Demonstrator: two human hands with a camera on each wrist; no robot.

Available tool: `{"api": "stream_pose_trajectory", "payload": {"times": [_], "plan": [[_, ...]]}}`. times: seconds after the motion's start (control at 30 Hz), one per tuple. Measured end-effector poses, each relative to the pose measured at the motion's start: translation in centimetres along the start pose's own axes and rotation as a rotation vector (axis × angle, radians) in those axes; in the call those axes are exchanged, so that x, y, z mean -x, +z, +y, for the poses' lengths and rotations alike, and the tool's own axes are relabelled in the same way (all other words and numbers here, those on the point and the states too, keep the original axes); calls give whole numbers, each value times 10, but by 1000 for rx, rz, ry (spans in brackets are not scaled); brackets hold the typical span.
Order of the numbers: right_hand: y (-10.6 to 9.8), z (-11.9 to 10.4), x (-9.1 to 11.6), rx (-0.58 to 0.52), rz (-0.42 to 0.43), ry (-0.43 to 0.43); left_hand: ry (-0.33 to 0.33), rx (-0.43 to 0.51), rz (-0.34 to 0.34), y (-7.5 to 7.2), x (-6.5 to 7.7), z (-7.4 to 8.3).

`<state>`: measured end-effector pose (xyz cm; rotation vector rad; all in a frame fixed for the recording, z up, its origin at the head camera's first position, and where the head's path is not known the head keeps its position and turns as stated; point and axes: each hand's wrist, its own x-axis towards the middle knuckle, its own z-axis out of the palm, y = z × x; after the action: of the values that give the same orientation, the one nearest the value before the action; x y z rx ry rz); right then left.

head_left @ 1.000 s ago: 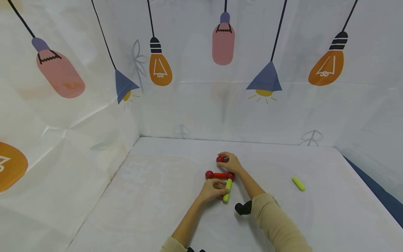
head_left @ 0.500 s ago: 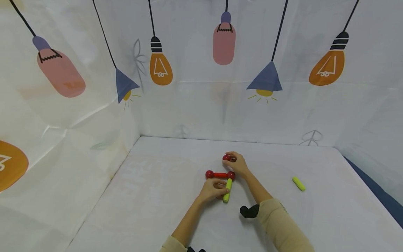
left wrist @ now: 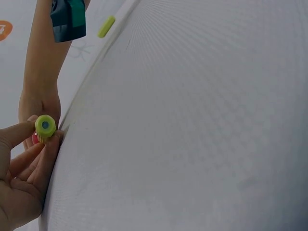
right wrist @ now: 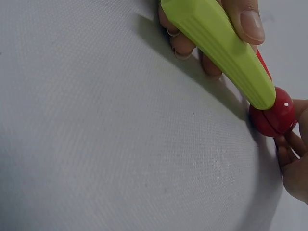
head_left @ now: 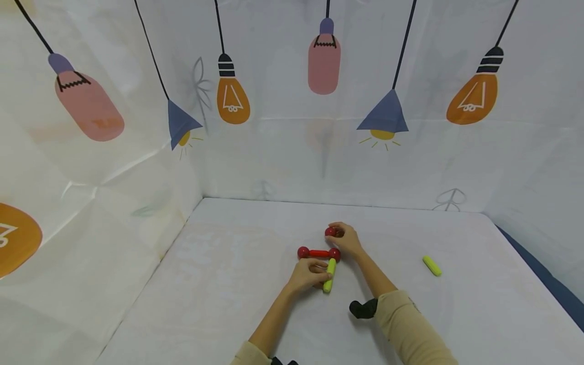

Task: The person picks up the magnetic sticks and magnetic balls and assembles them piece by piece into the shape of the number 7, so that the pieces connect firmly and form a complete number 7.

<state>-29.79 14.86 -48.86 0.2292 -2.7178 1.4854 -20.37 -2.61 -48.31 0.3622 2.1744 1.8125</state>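
Note:
In the head view my left hand [head_left: 310,274] pinches a yellow-green rod [head_left: 329,276] between thumb and fingers. Its far end meets a red ball [head_left: 334,254] at the right end of a red rod [head_left: 319,253]; a second red ball [head_left: 303,252] sits at that rod's left end. Just beyond, my right hand [head_left: 347,239] holds a loose red ball [head_left: 330,231] at its fingertips. The left wrist view looks onto the near end of the yellow-green rod [left wrist: 45,125]. Up close in the right wrist view, the yellow-green rod [right wrist: 224,50] touches the grooved red ball [right wrist: 275,115].
Another yellow-green rod [head_left: 432,265] lies apart on the white table [head_left: 228,284], to the right. A white sheet [head_left: 283,162] printed with lamps hangs behind the table and along its left side. A dark wrist camera mount [head_left: 363,308] projects from my right sleeve.
My right hand has shifted a little to the right, carrying the loose red ball away from above the joined rod. My left hand and the joined pieces have stayed in place.

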Motion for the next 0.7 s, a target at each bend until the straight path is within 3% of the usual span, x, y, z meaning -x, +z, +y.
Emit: {"api": "stream_pose_trajectory", "payload": {"times": [0.13,0.27,0.4,0.57,0.7], "plan": [[2,2,0,15,4,-15,16,1,-1,-1,11,19],[1,0,1,-2,3,-25,24,0,6,-1,14,24],[-1,-1,4,-15,3,-40,8,6,8,0,8,15],[-6,0,11,-31,23,-49,-8,-4,19,1,-4,-7],[-13,-1,20,-64,41,-38,-27,-11,21,1,-7,-12]]}}
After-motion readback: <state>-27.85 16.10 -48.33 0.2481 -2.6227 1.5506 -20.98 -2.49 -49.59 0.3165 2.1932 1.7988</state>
